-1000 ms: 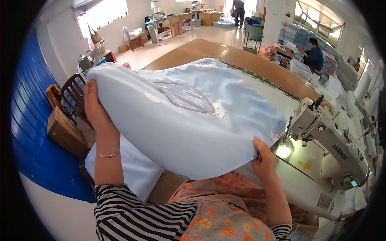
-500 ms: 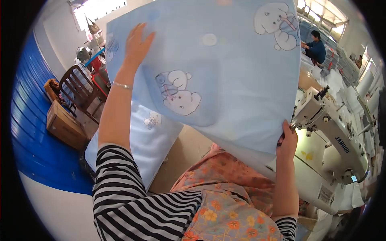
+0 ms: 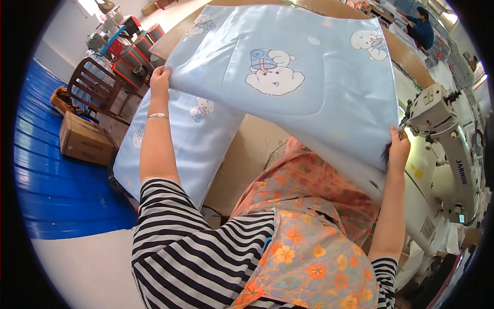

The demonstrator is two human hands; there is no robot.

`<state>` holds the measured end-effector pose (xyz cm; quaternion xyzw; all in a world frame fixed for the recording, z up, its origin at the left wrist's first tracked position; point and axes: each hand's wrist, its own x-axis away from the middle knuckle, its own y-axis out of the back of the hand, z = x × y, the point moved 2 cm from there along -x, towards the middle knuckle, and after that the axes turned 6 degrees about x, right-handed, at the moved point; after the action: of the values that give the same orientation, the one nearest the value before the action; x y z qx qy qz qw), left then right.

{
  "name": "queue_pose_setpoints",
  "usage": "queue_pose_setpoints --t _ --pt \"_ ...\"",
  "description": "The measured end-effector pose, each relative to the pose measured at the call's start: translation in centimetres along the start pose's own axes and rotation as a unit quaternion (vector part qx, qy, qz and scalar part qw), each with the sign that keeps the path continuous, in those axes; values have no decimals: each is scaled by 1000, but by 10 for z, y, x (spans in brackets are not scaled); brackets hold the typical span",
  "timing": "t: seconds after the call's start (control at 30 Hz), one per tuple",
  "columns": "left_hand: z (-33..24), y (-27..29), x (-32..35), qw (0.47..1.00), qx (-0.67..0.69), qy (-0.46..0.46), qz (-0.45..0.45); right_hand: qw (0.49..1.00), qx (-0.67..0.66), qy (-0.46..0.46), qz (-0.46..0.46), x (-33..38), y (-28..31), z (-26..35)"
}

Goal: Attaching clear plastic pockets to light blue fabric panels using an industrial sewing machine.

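A striped sleeve (image 3: 180, 257) and a flowered apron (image 3: 309, 247) fill the near edge. The right hand (image 3: 397, 149) is closed on the lower right corner of a pale blue cushion cover (image 3: 288, 77) printed with cartoon bears, and the left hand (image 3: 159, 82) grips its left edge, so the cover is held up and spread above the lap. A second blue piece (image 3: 190, 139) hangs below. A white sewing machine (image 3: 442, 134) stands at right; a cardboard box (image 3: 82, 139) and wooden chair (image 3: 95, 85) lie farther left.
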<state>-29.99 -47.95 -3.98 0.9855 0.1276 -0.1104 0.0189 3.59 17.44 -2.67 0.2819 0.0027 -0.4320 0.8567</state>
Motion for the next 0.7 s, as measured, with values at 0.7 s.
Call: queue_pose_setpoints --t 0.7 --pt "-122 19 32 918 -179 -294 -194 985 90 93 -112 20 46 81"
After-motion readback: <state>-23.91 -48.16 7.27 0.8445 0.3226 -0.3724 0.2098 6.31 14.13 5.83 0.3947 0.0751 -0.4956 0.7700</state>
